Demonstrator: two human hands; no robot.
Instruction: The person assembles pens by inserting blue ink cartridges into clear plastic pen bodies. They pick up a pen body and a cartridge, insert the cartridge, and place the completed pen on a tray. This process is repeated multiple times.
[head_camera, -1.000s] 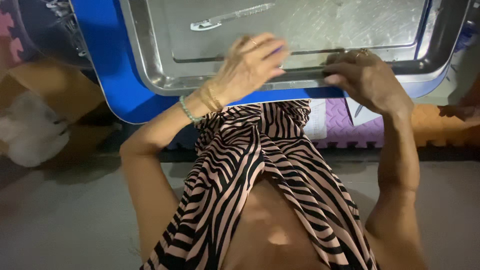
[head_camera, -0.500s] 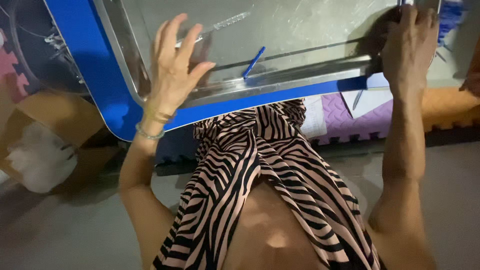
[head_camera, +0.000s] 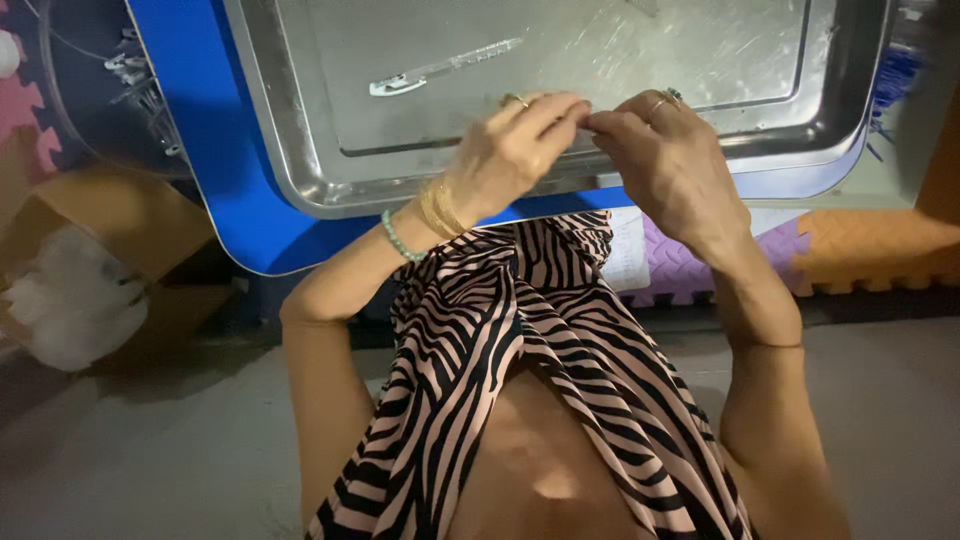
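Blue table (head_camera: 200, 150), 12 o'clock: carries a steel tray (head_camera: 300, 150). Tray's near rim: my left hand (head_camera: 510, 150) and right hand (head_camera: 665, 150) meet fingertip to fingertip, pinching something too small to identify. Slim clear tool (head_camera: 440, 72) lies in the tray, 11 o'clock of my left hand, well apart.

Left hand (head_camera: 510, 150) and right hand (head_camera: 660, 150) meet; fingertips pinched together.
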